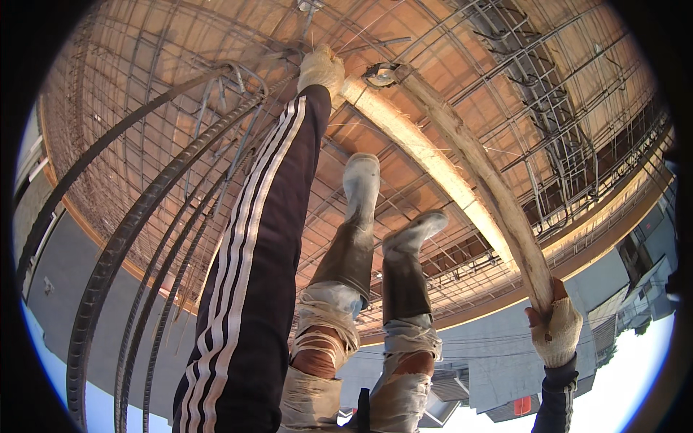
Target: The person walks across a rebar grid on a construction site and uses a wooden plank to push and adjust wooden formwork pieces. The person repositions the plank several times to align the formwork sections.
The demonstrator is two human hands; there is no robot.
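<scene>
My right hand (556, 332), in a pale work glove, grips the lower end of a long wooden handle (480, 159). At the handle's far end is a small, shiny metal head (380, 74), so it looks like a hammer. Beneath and beside the handle lies a pale wooden beam (426, 155). My left hand (322, 68), gloved too, is closed at the beam's far end, next to the hammer head. What its fingers hold is hidden.
Thick ribbed rebar (130, 231) curves up on the left. Rebar mesh (180, 94) covers brown formwork panels (393, 144) around my boots (361, 184). A long rebar cage (538, 86) runs at the right. Beyond the formwork's edge (462, 317) are grey surfaces and buildings.
</scene>
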